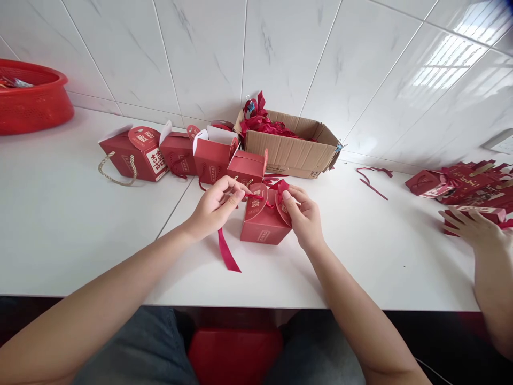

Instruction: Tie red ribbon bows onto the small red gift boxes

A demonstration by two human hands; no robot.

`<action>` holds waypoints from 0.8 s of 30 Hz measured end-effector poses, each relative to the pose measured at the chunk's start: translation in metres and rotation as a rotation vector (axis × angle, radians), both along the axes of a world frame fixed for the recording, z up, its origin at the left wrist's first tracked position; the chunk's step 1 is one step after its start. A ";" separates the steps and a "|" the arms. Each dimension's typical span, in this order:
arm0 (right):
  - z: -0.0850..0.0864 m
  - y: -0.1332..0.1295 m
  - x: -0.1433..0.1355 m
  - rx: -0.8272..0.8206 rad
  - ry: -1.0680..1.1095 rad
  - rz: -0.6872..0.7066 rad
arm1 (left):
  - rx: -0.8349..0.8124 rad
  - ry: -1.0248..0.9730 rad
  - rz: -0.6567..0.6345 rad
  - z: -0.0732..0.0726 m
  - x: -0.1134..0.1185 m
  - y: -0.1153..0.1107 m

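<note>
A red gift box [266, 224] with rounded flaps and pale lettering stands upright on the white table in front of me. Dark red ribbon [229, 250] runs across its top; one tail hangs off the left side onto the table. My left hand [219, 206] is closed, pinching the ribbon between thumb and fingers at the box's left flap. On the right flap, my right hand [303, 214] is closed on the ribbon's other part, with the thumb against the box. Whether the ribbon is knotted between the flaps is hard to make out.
Several similar red boxes [210, 160] stand in a row behind, one with a rope handle [131, 168]. A cardboard box [288, 152] holds red ribbons. A red plastic basket [38, 107] is far left. At right, another person's hand [468, 224] touches a box near more boxes.
</note>
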State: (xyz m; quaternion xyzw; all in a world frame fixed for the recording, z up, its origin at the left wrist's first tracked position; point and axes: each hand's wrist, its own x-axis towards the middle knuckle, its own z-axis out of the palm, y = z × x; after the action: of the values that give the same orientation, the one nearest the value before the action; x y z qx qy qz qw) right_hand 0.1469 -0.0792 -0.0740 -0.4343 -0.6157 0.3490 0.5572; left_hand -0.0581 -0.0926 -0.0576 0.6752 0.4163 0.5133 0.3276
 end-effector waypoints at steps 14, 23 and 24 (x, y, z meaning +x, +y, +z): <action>0.012 -0.007 0.000 0.159 0.177 -0.098 | -0.015 0.013 -0.032 0.006 -0.001 -0.006; 0.015 -0.012 -0.001 0.200 0.141 -0.047 | -0.186 -0.411 -0.140 0.014 -0.010 0.000; 0.015 -0.012 -0.001 0.193 0.137 -0.044 | -0.206 -0.474 -0.151 0.017 -0.011 0.001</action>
State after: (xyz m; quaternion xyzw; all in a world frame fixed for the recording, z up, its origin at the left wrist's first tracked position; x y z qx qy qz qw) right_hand 0.1463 -0.0910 -0.0593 -0.3672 -0.5972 0.3047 0.6448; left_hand -0.0694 -0.0915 -0.0410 0.5282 0.3266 0.5863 0.5202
